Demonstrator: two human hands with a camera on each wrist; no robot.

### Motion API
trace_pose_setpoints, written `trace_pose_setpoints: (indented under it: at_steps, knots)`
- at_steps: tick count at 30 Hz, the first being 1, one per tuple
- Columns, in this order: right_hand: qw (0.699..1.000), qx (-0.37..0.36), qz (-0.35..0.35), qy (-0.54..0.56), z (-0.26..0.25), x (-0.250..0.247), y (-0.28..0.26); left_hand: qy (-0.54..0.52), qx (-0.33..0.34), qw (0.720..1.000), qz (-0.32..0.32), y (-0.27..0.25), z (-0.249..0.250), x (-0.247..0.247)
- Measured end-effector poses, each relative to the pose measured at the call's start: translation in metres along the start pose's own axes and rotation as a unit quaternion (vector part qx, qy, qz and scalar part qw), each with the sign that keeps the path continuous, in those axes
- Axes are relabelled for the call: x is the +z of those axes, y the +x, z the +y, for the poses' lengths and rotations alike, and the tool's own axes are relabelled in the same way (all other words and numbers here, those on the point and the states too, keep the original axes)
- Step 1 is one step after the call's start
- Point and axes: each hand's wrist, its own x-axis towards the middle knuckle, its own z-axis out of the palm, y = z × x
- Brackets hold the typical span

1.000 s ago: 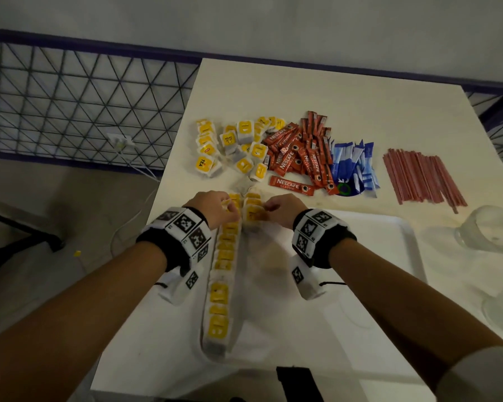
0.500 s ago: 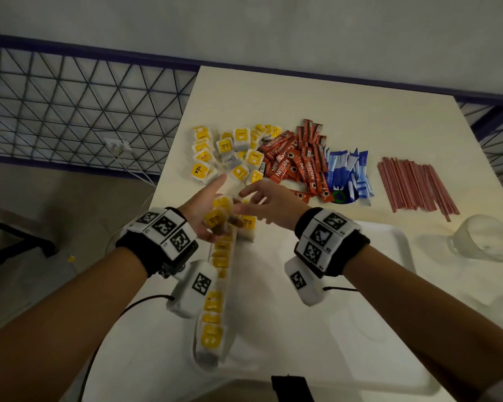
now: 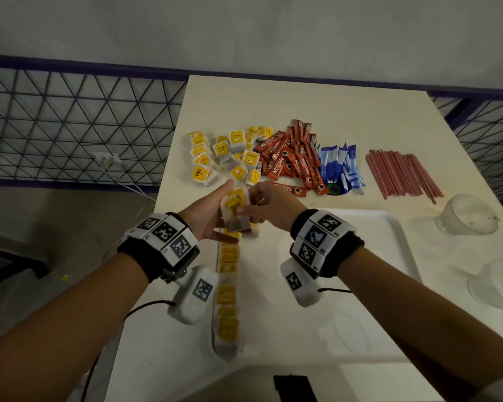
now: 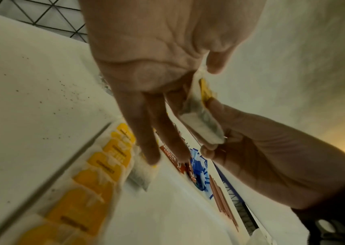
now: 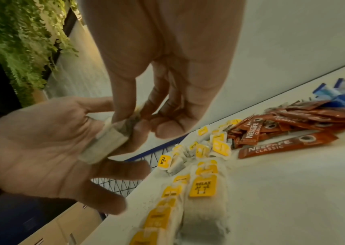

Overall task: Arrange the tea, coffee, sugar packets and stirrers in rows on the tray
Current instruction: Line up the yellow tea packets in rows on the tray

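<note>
So far, one tea row (image 3: 227,297) lines the tray (image 3: 360,212); right hand (image 3: 270,207) pinches a tea bag (image 3: 234,208) on the flat left hand (image 3: 206,219); coffee (image 3: 291,161), sugar (image 3: 339,166), stirrers (image 3: 401,172) lie outside it

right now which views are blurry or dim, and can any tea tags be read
Head view: dim, the tea bag row on the tray soft, its tags smeared. Left wrist view: motion blur streaks that row's yellow tags, unreadable. Right wrist view: sharpest; the RELAX tag and a coffee sachet read clearly, though the held tea bag shows no tag.
</note>
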Motion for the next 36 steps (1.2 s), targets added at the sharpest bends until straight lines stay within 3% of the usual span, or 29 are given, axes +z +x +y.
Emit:
trace_pose_setpoints:
  at_steps: [7, 11, 15, 25, 31, 36]
  knots:
    - [0.994, 0.023, 0.085, 0.069, 0.005, 0.01, -0.006, -0.06, 0.038, 0.997, 0.011, 0.001, -0.003, -0.003]
    - [0.989, -0.039, 0.14, -0.006, 0.006, 0.012, -0.013, -0.089, 0.034, 0.995, -0.001, 0.003, -0.005, -0.001]
    - [0.986, -0.059, 0.142, -0.067, 0.002, 0.013, -0.019, -0.104, 0.041, 0.994, -0.01, 0.004, -0.005, 0.002]
    - [0.983, -0.066, 0.155, -0.076, 0.008, 0.01, -0.019, -0.087, 0.026, 0.996, -0.024, 0.004, -0.002, 0.009]
    - [0.991, -0.051, 0.114, -0.046, 0.012, 0.005, -0.019, -0.026, 0.082, 0.993, 0.078, 0.008, -0.005, 0.01]
    - [0.998, 0.039, 0.054, -0.013, 0.025, 0.002, -0.015, -0.025, 0.092, 0.984, 0.153, 0.014, -0.005, -0.006]
